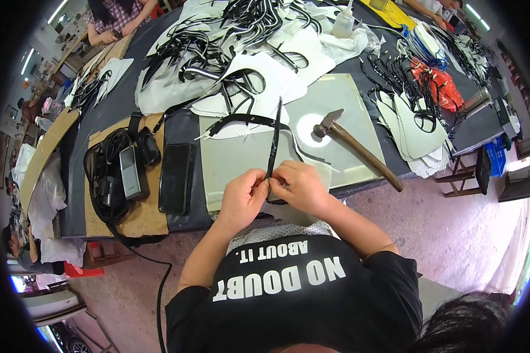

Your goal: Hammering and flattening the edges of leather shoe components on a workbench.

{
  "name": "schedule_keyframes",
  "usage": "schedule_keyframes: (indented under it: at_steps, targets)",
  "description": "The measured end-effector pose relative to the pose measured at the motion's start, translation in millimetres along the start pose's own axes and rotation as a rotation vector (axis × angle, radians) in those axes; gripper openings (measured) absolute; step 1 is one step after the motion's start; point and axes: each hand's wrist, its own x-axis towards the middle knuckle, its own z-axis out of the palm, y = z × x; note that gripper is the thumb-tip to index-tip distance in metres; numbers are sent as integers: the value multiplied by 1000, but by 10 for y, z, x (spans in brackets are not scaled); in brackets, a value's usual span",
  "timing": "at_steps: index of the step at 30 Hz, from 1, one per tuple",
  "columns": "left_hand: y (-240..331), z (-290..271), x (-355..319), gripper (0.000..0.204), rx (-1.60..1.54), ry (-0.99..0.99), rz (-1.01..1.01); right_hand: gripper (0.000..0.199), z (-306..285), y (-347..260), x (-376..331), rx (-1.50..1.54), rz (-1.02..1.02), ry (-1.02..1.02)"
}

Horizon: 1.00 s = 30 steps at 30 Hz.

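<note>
L hand (241,197) & R hand (300,187) pinched a black strap (274,141) at near table edge, strap rising upright btwn them. Farther right: hammer (359,150) on grey mat (347,112); left: phone (175,178).

Near the table's near edge, the left hand (241,197) and right hand (299,187) meet, both touching a strip (274,141) that stands up from between them toward the far side. Right of the strip lies a hammer (359,150) on a mat (347,112). To the left lie a phone (175,178) and — further left — a small device (129,172). Far behind, cut pieces (229,53) lie heaped; a glue bottle (343,22) stands beyond them.
</note>
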Motion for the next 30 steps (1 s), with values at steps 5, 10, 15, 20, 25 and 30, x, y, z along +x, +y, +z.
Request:
schedule_keyframes:
  at_steps: [5, 10, 15, 20, 25, 30]
  targets:
    - [38, 4, -9, 10, 104, -31, -33, 7, 35, 46, 0, -145, -71, 4]
    - [34, 44, 7, 7, 19, 55, 27, 11, 74, 110, -20, 248, 214, 8]
    - [-19, -27, 18, 9, -111, -50, -102, 13, 61, 117, -32, 253, 247, -72]
    - [2, -16, 43, 10, 6, -94, -56, 11, -8, 55, 21, 48, 106, -23]
    - [-41, 37, 28, 10, 174, -43, 91, 12, -19, 79, 13, -14, 126, -74]
    - [-39, 73, 21, 11, -2, 50, 0, 13, 54, 143, -22, 400, 390, -13]
